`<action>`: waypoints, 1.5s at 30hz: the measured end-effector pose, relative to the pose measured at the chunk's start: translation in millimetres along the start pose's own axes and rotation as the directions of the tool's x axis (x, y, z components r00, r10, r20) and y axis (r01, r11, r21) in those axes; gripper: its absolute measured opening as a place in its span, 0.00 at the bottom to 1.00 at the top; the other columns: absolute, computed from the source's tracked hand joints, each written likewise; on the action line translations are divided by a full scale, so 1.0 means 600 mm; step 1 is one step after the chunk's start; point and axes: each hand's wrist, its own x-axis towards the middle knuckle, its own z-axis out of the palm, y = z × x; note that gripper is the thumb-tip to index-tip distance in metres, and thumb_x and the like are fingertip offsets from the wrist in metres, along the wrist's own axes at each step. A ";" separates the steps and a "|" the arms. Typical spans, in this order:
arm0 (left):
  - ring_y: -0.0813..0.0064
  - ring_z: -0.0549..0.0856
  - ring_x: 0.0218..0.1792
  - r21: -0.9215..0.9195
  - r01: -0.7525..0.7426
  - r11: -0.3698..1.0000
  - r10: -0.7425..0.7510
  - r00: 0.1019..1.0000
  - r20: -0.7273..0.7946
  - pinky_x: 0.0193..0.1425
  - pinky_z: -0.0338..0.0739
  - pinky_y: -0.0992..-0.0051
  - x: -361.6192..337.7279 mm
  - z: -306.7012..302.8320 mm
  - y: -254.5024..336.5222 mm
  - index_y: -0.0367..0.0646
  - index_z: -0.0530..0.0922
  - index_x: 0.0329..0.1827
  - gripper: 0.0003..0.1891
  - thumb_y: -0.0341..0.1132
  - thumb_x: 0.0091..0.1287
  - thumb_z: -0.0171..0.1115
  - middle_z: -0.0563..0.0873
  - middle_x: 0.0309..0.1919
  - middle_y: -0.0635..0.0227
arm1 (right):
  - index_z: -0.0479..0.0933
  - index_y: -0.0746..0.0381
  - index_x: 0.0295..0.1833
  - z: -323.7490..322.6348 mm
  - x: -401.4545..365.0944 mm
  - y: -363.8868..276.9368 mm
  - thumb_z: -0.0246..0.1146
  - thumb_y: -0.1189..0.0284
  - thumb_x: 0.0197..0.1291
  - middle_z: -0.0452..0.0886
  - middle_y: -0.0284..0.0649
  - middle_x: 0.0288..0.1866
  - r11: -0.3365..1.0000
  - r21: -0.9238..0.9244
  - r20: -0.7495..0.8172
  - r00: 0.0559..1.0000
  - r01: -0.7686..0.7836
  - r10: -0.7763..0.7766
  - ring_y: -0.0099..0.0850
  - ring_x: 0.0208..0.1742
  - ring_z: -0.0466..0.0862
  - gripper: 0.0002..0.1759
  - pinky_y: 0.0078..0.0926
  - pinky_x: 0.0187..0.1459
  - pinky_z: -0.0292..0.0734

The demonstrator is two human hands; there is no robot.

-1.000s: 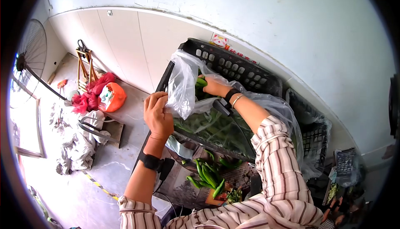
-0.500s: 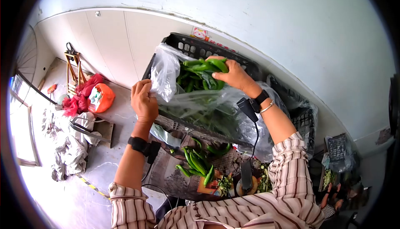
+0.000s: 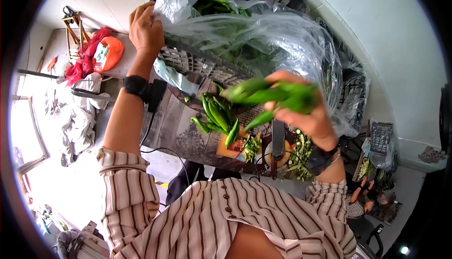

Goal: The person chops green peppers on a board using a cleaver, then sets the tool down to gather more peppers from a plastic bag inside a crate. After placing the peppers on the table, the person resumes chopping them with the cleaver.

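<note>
My right hand [image 3: 306, 113] is closed round several green peppers [image 3: 268, 94], held above the table and slightly blurred. My left hand [image 3: 147, 30] pinches the edge of a clear plastic bag [image 3: 176, 0] at the crate's left corner. The bag lines a black crate [image 3: 197, 61] and holds more green peppers [image 3: 212, 4]. Below the crate, a pile of green peppers [image 3: 219, 113] lies on the table [image 3: 176, 132]. A cleaver [image 3: 278, 139] rests on a round board beside chopped green pieces [image 3: 301, 153].
Another black crate with plastic [image 3: 353, 89] stands to the right. An orange bag [image 3: 112, 54] and red netting [image 3: 84, 66] lie on the floor at left, near crumpled grey cloth [image 3: 75, 122]. Another person [image 3: 360, 202] is at the lower right.
My right hand has lifted peppers out of the bag and moved down over the table. My left hand still holds the bag edge. The view has tilted downward.
</note>
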 end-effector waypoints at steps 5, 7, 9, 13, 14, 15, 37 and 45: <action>0.64 0.77 0.54 0.039 -0.021 0.999 0.021 1.000 -0.009 0.60 0.70 0.71 0.001 0.003 -0.007 0.43 0.83 0.42 0.16 0.28 0.52 0.52 0.84 0.48 0.74 | 0.72 0.61 0.62 0.057 -0.029 0.121 0.63 0.80 0.58 0.81 0.34 0.46 0.898 -0.003 0.054 0.897 -0.439 0.439 0.20 0.44 0.77 0.25 0.22 0.49 0.74; 0.64 0.77 0.55 0.053 -0.019 0.998 0.017 1.000 0.024 0.61 0.70 0.71 0.002 -0.001 -0.007 0.43 0.83 0.46 0.17 0.29 0.54 0.52 0.84 0.49 0.73 | 0.71 0.60 0.63 0.061 -0.035 0.207 0.64 0.77 0.56 0.81 0.35 0.46 0.913 -0.107 0.022 0.917 -0.394 0.398 0.23 0.44 0.78 0.27 0.24 0.51 0.74; 0.64 0.76 0.55 0.064 -0.013 0.998 0.009 0.998 0.055 0.61 0.69 0.71 0.003 -0.001 -0.009 0.44 0.82 0.49 0.19 0.31 0.56 0.52 0.83 0.51 0.72 | 0.70 0.60 0.63 0.059 -0.025 0.265 0.65 0.76 0.55 0.81 0.36 0.46 0.915 -0.150 0.014 0.924 -0.376 0.382 0.24 0.44 0.78 0.28 0.25 0.51 0.74; 0.65 0.77 0.53 0.054 -0.033 0.998 0.033 0.999 -0.013 0.59 0.71 0.71 0.005 0.007 -0.012 0.44 0.83 0.42 0.16 0.28 0.52 0.53 0.85 0.47 0.75 | 0.70 0.61 0.64 0.066 -0.013 0.309 0.66 0.74 0.52 0.81 0.40 0.49 0.910 -0.171 -0.010 0.924 -0.378 0.382 0.30 0.47 0.80 0.31 0.27 0.54 0.73; 0.65 0.78 0.53 0.056 -0.039 0.998 0.040 0.999 -0.018 0.59 0.71 0.71 0.004 0.007 -0.014 0.45 0.83 0.42 0.16 0.28 0.52 0.53 0.85 0.47 0.75 | 0.70 0.62 0.65 0.066 -0.015 0.314 0.66 0.73 0.52 0.81 0.42 0.51 0.908 -0.158 -0.035 0.921 -0.389 0.389 0.31 0.50 0.80 0.32 0.27 0.55 0.73; 0.65 0.78 0.53 0.075 -0.050 0.996 0.051 0.999 -0.015 0.59 0.72 0.72 0.005 0.007 -0.016 0.45 0.84 0.42 0.16 0.28 0.52 0.53 0.85 0.47 0.75 | 0.69 0.63 0.66 0.062 -0.018 0.329 0.67 0.71 0.52 0.78 0.47 0.57 0.870 -0.322 -0.046 0.924 -0.373 0.379 0.34 0.56 0.79 0.33 0.29 0.58 0.72; 0.68 0.78 0.56 0.352 -0.076 0.933 0.043 0.994 0.100 0.59 0.71 0.70 0.031 0.013 -0.165 0.43 0.81 0.54 0.17 0.36 0.64 0.57 0.85 0.51 0.61 | 0.75 0.65 0.40 0.085 -0.505 0.253 0.59 0.67 0.66 0.78 0.35 0.26 0.397 0.284 -0.403 0.267 -0.873 0.876 0.22 0.25 0.77 0.10 0.23 0.29 0.73; 0.53 0.81 0.35 0.159 -0.210 0.965 0.206 0.978 0.043 0.47 0.74 0.61 0.062 -0.010 -0.155 0.23 0.77 0.34 0.12 0.28 0.58 0.53 0.84 0.34 0.43 | 0.69 0.64 0.32 0.108 -0.572 0.331 0.67 0.56 0.55 0.76 0.47 0.26 0.106 -0.452 -0.565 0.376 -0.886 0.735 0.49 0.28 0.77 0.22 0.42 0.32 0.72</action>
